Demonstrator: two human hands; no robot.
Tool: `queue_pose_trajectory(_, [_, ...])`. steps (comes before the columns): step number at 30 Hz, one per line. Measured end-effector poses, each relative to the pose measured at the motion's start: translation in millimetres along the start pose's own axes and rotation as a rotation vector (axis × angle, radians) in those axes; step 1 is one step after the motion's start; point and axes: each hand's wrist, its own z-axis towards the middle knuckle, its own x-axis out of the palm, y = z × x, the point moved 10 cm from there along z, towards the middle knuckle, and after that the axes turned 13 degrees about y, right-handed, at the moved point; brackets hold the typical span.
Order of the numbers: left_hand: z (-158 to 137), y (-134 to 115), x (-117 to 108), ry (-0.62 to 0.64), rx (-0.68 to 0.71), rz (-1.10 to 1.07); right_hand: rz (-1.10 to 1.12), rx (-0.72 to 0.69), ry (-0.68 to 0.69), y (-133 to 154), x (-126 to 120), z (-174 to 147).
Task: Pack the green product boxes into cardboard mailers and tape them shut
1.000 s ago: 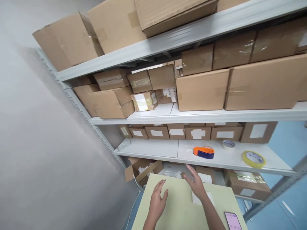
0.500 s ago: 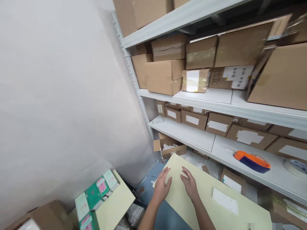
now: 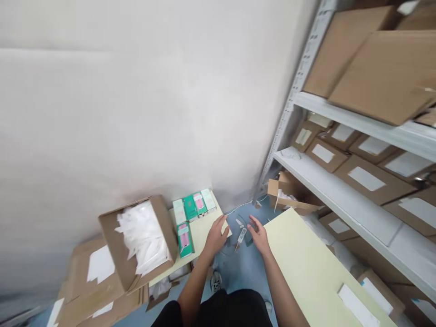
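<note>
My left hand [image 3: 216, 235] is held in the air with its fingers apart, in front of the corner of the small pale table [image 3: 201, 230]. Nothing is in it. Across the gap, my right hand [image 3: 259, 235] is likewise empty and spread, near the corner of the larger pale tabletop [image 3: 299, 268]. Green and white boxes with pink patches, such as the nearest green box [image 3: 184, 240], stand on the small table to the left of my left hand. Between the hands a white power strip [image 3: 241, 235] lies on the blue floor.
An open carton [image 3: 116, 240] full of white pieces stands at the left. Metal shelving [image 3: 340, 195] with labelled cardboard boxes [image 3: 366, 179] rises at the right, with an open carton [image 3: 296, 204] below it. A white slip [image 3: 357, 305] rests on the larger tabletop.
The view has swung left and down, so the shelving has shifted right and the carton of white pieces shows. My hands have moved from above the larger tabletop to the gap between the tables.
</note>
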Motion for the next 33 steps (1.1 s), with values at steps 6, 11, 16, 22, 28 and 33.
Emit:
queue_pose_trajectory(6, [-40, 110, -80, -0.102, -0.172, 0.026, 0.085, 0.036, 0.15, -2, 129, 56])
queue_pose_trajectory(11, [-72, 178, -95, -0.154, -0.309, -0.02, 0.066, 0.032, 0.287, 2, 226, 90])
queue_pose_trajectory(16, [-88, 242, -29, -0.022, -0.588, -0.163, 0.038, 0.087, 0.356, -20, 278, 105])
queue_pose_trajectory(22, [-101, 284, 17, -0.04, -0.799, -0.01, 0.042, 0.199, 0.375, -86, 274, 95])
queue_pose_trajectory(28, [-114, 294, 35, -0.109, -0.758, -0.018, 0.005, 0.367, 0.399, -170, 264, 71])
queue_pose_trajectory(33, [-133, 312, 35, -0.268, -0.742, -0.329, -0.013, 0.492, 0.371, -223, 283, 48])
